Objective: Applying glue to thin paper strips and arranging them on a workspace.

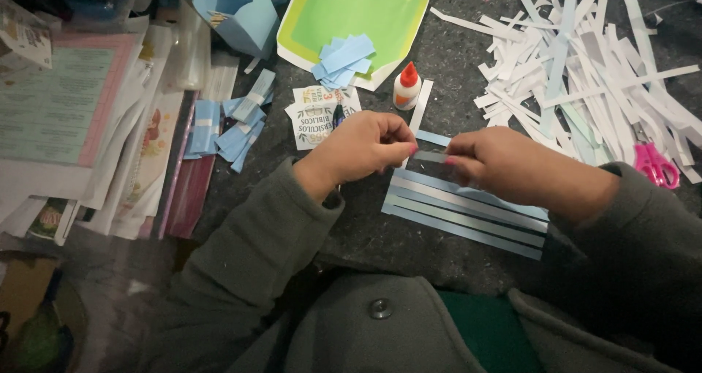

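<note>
A short pale blue paper strip point(431, 156) is pinched between both hands just above the dark table point(453, 58): the left hand point(363, 148) is curled shut on its left end, fingertips pressed together, and the right hand point(508, 170) is closed on its right end in the same way. Directly beneath the hands, a row of long blue and pale strips point(462, 212) is laid side by side, slanting down to the right, partly covered by the right wrist. Just beyond the left hand, a printed card point(313, 115) is seen flat, with a dark pen-like object lying on it, too blurred to identify. A small white glue bottle point(406, 85) with an orange cap is stood upright beside the card, and a white strip is laid next to it. Farther back, a green sheet point(365, 11) with a white border is spread, and a little stack of blue paper pieces point(344, 57) is rested on its near edge. To the right, a big heap of white paper offcuts point(585, 66) is piled, with pink scissors point(656, 164) tucked at its near edge. To the left, folded blue pieces point(234, 124) are scattered beside stacked papers and booklets point(80, 117).
</note>
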